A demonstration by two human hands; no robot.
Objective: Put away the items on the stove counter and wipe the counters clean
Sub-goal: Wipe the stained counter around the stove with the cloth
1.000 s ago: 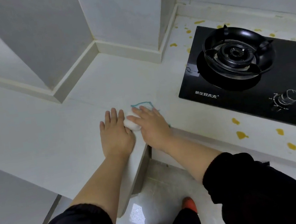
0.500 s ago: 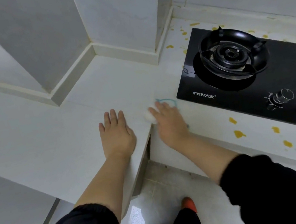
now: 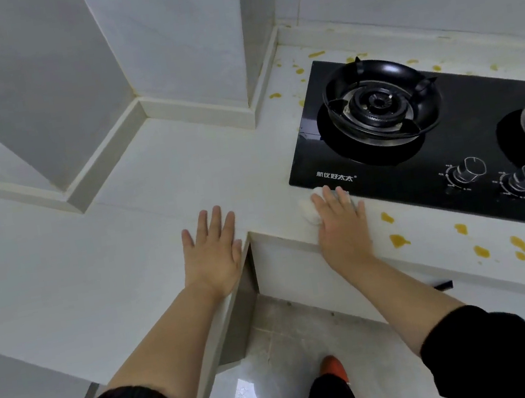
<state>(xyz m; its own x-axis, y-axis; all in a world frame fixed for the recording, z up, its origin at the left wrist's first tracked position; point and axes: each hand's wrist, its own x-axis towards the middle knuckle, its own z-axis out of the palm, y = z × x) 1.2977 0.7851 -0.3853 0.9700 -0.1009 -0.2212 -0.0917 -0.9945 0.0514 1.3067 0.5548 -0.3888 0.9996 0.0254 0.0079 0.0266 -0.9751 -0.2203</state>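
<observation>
Down at the bottom, orange shoes [image 3: 333, 367] stand on the shiny floor [image 3: 296, 340], and 2 black sleeves reach up. The left hand [image 3: 213, 252] lies flat and open on the white counter [image 3: 78, 277], holding nothing. It looks like it is there to lean on. The right hand [image 3: 340, 224] is spread flat too, pressing down on a white cloth [image 3: 309, 210] near the counter's front edge. The cloth peeks out by the fingers, just in front of the black gas stove [image 3: 450, 143]. I think this hand is wiping. Yellow spots [image 3: 398, 240] dot the counter to the right, so that part is not clean yet. The stove has 2 knobs [image 3: 469, 168] and white Chinese letters I cannot read well. The burner [image 3: 378, 106] has nothing on it.
</observation>
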